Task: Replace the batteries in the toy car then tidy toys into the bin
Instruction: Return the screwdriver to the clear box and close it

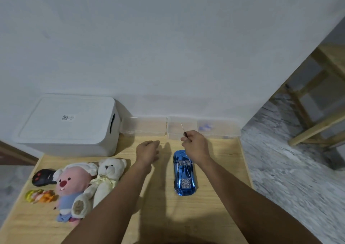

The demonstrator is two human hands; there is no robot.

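I am pinching a thin screwdriver [183, 130] in my right hand [196, 145], tip up, likely readying it for the battery cover. The blue toy car [183, 173] is lying on the bench [168, 215] just under that hand. My left hand [147, 150] is hovering loosely curled, holding nothing.

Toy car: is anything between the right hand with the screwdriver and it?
Nothing visible. The right hand pinches the screwdriver just above the blue toy car's front end, and the wooden table around the car is bare.
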